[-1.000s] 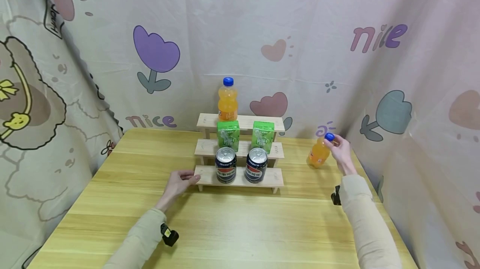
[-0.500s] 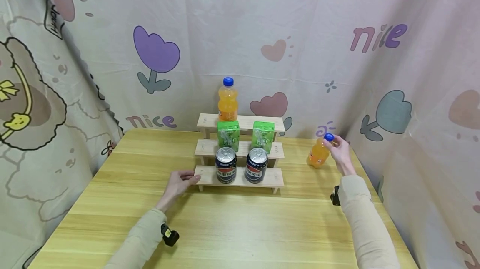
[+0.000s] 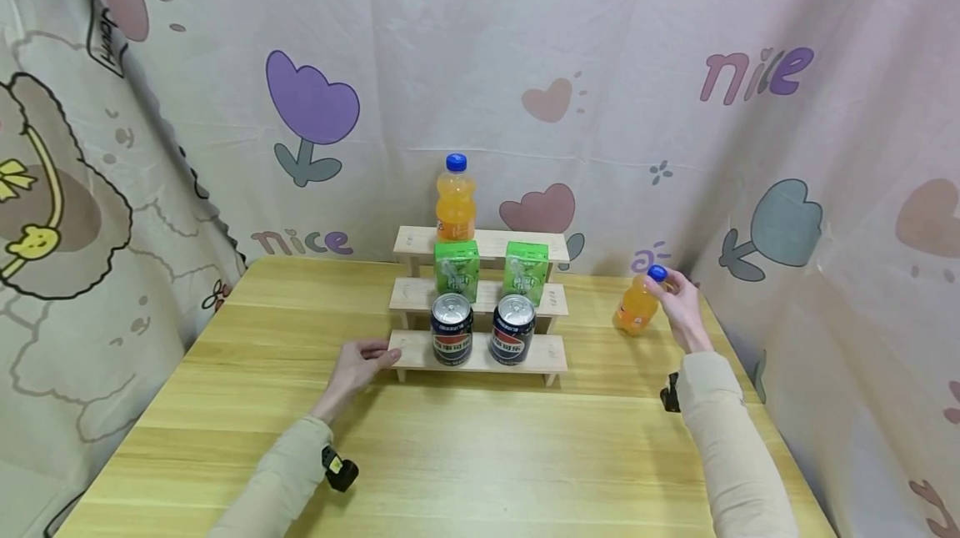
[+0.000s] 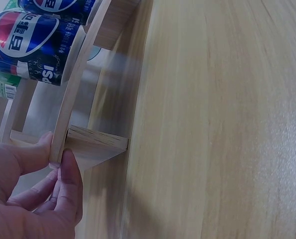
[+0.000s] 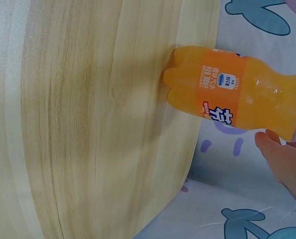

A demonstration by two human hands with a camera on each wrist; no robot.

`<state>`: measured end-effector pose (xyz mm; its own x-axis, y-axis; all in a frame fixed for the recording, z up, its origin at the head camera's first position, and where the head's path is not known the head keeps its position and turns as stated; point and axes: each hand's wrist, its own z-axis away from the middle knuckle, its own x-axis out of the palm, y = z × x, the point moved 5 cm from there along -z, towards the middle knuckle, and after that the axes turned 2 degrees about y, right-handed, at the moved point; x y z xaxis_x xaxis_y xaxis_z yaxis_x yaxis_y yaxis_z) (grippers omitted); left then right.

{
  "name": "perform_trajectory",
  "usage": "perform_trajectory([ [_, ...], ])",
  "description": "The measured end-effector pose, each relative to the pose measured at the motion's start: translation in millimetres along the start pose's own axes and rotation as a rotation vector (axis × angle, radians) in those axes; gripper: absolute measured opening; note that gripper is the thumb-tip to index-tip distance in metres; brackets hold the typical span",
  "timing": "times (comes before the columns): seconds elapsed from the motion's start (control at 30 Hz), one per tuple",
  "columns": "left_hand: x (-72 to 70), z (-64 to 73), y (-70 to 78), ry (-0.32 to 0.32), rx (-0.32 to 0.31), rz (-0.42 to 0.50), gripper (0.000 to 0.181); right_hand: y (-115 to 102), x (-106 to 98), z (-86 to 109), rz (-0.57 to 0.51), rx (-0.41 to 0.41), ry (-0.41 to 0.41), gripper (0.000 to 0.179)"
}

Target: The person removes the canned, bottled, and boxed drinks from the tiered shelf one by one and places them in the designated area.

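My left hand (image 3: 358,369) pinches the left end of the lowest step of a three-tier wooden shelf (image 3: 408,352); in the left wrist view the thumb lies on top and the fingers (image 4: 71,184) underneath. At the table's right, my right hand (image 3: 678,304) holds an orange soda bottle (image 3: 635,309) near its neck, just below the blue cap. The bottle leans slightly, its base at the tabletop. In the right wrist view its orange label (image 5: 220,89) shows, while the cap is out of frame.
Two dark cola cans (image 3: 452,331) stand on the lowest step and two green drink cartons (image 3: 527,273) on the middle one. Another orange soda bottle (image 3: 456,200) is at the left of the top step. A printed curtain (image 3: 480,62) hangs behind the wooden table (image 3: 480,455).
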<state>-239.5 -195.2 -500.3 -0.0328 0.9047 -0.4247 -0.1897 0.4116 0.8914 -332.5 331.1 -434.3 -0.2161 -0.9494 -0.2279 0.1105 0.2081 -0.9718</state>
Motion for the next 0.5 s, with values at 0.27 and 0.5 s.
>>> perform_trajectory([
  [0.27, 0.2, -0.5, -1.1, -0.001, 0.000, 0.006, 0.046, -6.7, -0.1, 0.1, -0.001, 0.017, 0.047, 0.070],
  [0.5, -0.3, 0.0, 0.3, -0.005, 0.005, 0.003, 0.047, -20.3, 0.1, 0.6, 0.013, -0.008, 0.076, 0.069],
])
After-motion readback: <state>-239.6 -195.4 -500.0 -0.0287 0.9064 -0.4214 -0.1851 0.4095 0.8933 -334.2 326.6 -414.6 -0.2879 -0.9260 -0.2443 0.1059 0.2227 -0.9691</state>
